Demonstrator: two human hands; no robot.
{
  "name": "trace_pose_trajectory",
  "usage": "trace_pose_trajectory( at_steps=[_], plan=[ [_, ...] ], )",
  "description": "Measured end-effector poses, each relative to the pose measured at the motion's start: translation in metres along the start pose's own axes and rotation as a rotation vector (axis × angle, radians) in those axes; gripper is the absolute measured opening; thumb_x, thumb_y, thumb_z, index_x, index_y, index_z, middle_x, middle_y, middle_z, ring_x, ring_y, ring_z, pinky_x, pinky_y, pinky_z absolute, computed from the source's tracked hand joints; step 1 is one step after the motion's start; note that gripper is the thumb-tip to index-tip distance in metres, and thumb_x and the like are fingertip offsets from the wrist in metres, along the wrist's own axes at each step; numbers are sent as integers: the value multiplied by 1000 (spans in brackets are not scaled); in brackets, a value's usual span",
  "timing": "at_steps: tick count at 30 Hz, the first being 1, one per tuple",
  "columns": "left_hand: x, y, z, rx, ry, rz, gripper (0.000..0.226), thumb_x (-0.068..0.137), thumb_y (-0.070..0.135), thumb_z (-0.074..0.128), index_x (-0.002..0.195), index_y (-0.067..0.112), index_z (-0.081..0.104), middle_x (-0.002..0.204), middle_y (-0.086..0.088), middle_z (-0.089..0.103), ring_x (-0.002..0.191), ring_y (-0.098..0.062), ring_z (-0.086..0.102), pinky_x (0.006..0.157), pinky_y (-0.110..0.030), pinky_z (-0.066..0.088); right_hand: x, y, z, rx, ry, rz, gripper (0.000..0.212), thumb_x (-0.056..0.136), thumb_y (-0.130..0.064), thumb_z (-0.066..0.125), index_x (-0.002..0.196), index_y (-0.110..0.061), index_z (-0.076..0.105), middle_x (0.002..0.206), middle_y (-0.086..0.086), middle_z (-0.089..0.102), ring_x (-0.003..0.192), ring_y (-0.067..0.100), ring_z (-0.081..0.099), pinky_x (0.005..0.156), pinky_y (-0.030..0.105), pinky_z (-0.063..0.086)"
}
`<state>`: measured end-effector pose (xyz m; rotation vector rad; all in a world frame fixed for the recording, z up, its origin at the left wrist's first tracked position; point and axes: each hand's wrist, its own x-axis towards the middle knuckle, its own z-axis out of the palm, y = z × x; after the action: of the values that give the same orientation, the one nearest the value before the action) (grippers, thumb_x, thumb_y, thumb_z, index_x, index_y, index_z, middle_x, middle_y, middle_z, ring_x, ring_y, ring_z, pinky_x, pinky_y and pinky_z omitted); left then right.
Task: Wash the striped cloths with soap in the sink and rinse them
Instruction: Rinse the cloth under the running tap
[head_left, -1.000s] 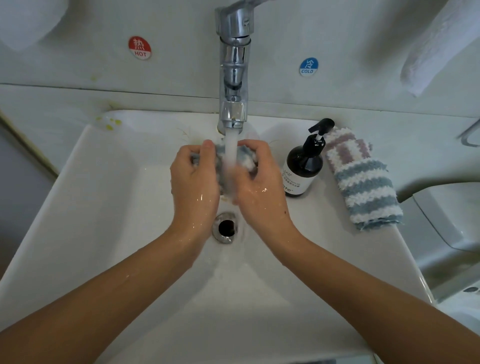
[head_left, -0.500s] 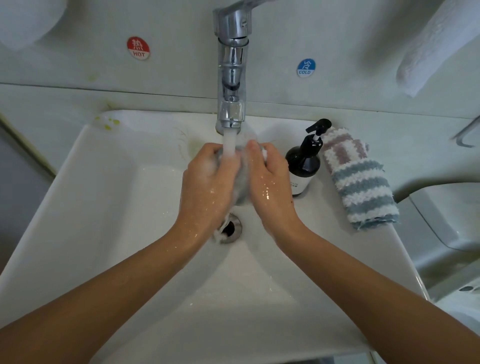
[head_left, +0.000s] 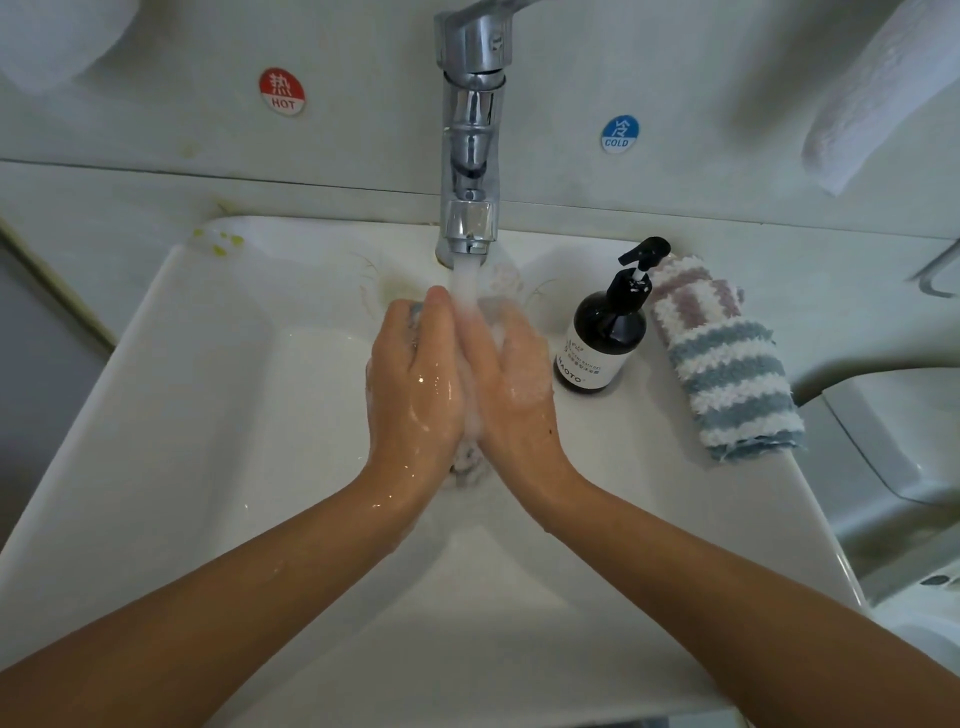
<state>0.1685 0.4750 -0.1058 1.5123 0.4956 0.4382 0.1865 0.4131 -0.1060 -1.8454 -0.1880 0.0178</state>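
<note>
Two wet hands meet under a running stream of water (head_left: 464, 283) at a white sink (head_left: 208, 415), palms turned toward each other with a small cloth (head_left: 415, 313) pressed between them. The left hand (head_left: 415, 379) and the right hand (head_left: 511, 376) cover nearly all of that cloth; only a grey-blue scrap shows past the left fingers near the top, and a dark, soaked bit hangs out below the heels of the palms, over the middle of the basin. The left fingers curl round the cloth; the right fingers lie fairly straight against it, blurred by the water and foam. Suds cling to the right hand and to the seam between the palms, and drops glisten on both wrists.

Water falls from a chrome tap (head_left: 470, 150), smooth and cylindrical, straight onto the fingertips. A second striped cloth (head_left: 727, 374) lies folded on the right rim of the sink, well apart from the hands; its pile is thick and fluffy, banded pink and white at the far end, blue-grey and white at the near end. Just beside it, between it and the hands, stands a soap bottle (head_left: 602, 343) of dark glossy material with a black pump top and a pale label.

On the pale wall behind, a round red sticker (head_left: 282, 91) reads HOT and a round blue sticker (head_left: 619, 134) reads COLD. A white towel (head_left: 878, 98) hangs at the upper right.
</note>
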Motion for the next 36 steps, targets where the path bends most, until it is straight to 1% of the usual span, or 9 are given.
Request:
trace_pose_trajectory(
  at_steps=[4, 8, 11, 14, 20, 24, 28, 33, 36],
  plan=[
    [2, 3, 0, 6, 13, -4, 41, 99, 33, 46, 75, 2, 55, 64, -5, 54, 56, -7, 53, 52, -22, 46, -1, 2, 2, -53, 7, -5, 42, 99, -45, 44, 69, -17, 53, 61, -7, 57, 58, 8, 54, 55, 25, 40],
    [4, 3, -1, 47, 0, -2, 41, 100, 31, 44, 70, 4, 54, 60, -3, 53, 53, -5, 51, 51, -24, 45, 0, 1, 3, -9, -22, 22, 44, 100, -39, 46, 61, -18, 51, 53, -7, 50, 52, 4, 47, 48, 24, 37],
    [4, 5, -3, 16, -16, 21, 43, 102, 35, 40, 79, 3, 59, 72, -13, 63, 65, -20, 61, 65, -41, 54, 0, -2, 1, 51, -37, 55, 37, 99, -42, 47, 80, -14, 61, 67, 2, 63, 63, 14, 62, 55, 32, 52],
    [5, 8, -5, -41, 12, 41, 36, 103, 33, 40, 74, 18, 53, 65, 4, 59, 61, -9, 60, 60, -31, 53, -2, -4, -3, 152, -72, 111, 22, 95, -45, 55, 107, -26, 53, 87, -3, 69, 77, 11, 69, 64, 29, 60],
    [14, 5, -7, -93, 111, 25, 12, 100, 24, 49, 90, 18, 53, 78, 7, 57, 67, -4, 58, 66, -27, 53, -6, -8, -7, 129, -167, 70, 37, 95, -36, 57, 127, -30, 41, 91, -11, 64, 76, -3, 66, 60, 11, 51],
    [14, 5, -8, -88, 118, 69, 10, 98, 19, 51, 95, 27, 54, 85, 7, 60, 74, -7, 60, 67, -28, 52, -3, -8, -7, 123, -146, 56, 48, 95, -33, 57, 139, -30, 39, 108, -5, 64, 91, 7, 67, 75, 25, 59],
    [18, 6, -10, -86, 120, 135, 15, 98, 16, 51, 92, 28, 59, 76, 13, 64, 69, -4, 61, 65, -26, 53, 0, -12, -14, 161, -150, 52, 52, 98, -23, 52, 146, -32, 34, 97, -22, 54, 87, 6, 63, 71, 25, 58],
    [22, 10, -10, -49, 62, 112, 25, 99, 21, 50, 78, 26, 62, 66, 19, 61, 66, 0, 58, 66, -23, 50, 2, -15, -17, 249, -80, 65, 28, 100, -18, 49, 126, -27, 44, 96, -11, 57, 77, 7, 64, 54, 26, 54],
    [20, 9, -10, -6, -12, 71, 30, 101, 34, 43, 78, 26, 60, 71, 12, 59, 71, -6, 56, 72, -31, 49, 5, -11, -16, 226, -6, 32, 6, 100, -24, 49, 99, -25, 55, 89, -4, 60, 74, 5, 55, 66, 24, 48]
  ],
)
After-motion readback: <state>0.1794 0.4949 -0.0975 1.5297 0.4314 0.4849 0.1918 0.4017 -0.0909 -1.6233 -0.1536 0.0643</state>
